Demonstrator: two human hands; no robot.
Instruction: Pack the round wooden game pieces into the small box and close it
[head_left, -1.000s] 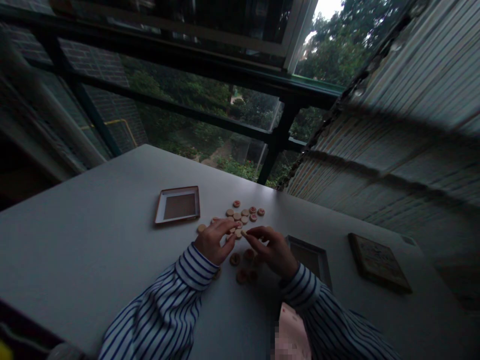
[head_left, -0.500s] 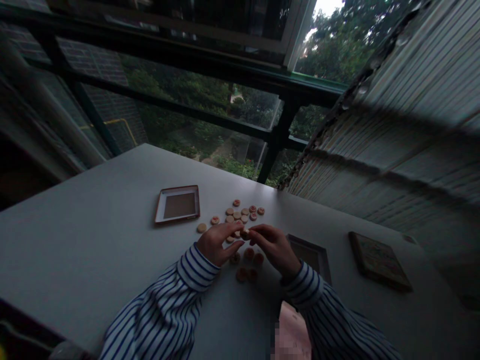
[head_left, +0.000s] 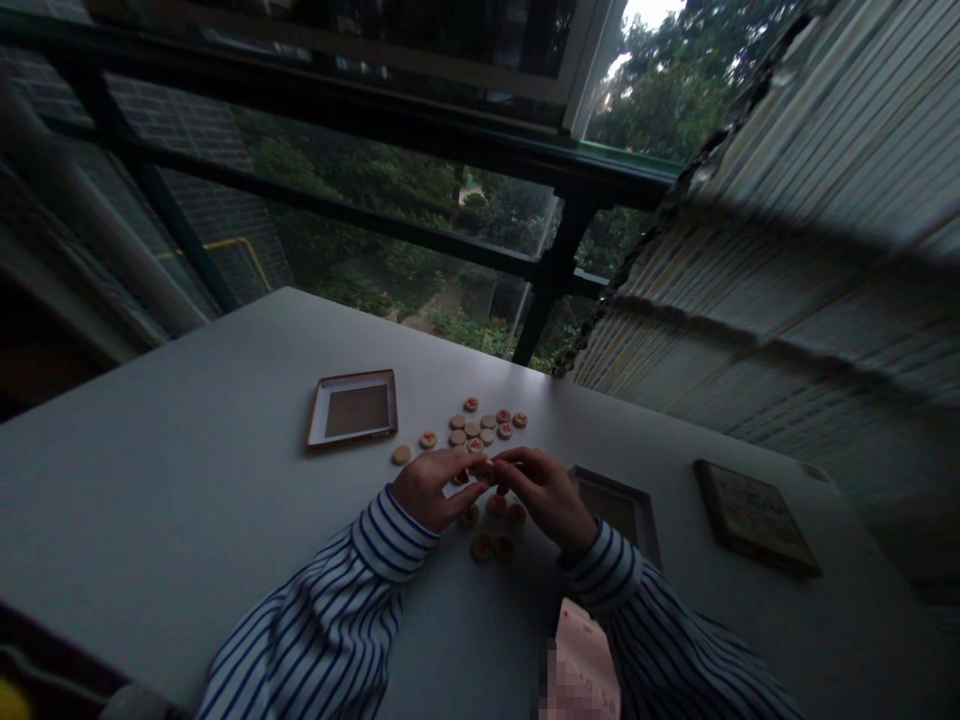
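Observation:
Between the fingertips of my left hand (head_left: 433, 487) and my right hand (head_left: 544, 492) is a round wooden xiangqi piece (head_left: 486, 473), tilted up off the table. Both hands pinch it from opposite sides, thumbs below and fingers above. Beyond my hands lies a loose group of pale xiangqi pieces (head_left: 472, 429), some blank side up and some showing red characters. Nearer to me, several more pieces (head_left: 482, 547) lie in shadow under and between my hands. Part of the group is hidden by my left fingers.
An open shallow box lid (head_left: 319, 412) lies on the white table (head_left: 187, 440) at the left. Right of my right hand is a dark tray (head_left: 645, 510), partly covered. A flat dark box (head_left: 757, 515) rests farther right. A pink phone (head_left: 585, 650) lies near me; a window and curtain stand behind.
The piece between my fingertips has turned, and now shows more of its face. Both hands stay in nearly the same place, and the view shifts slightly.

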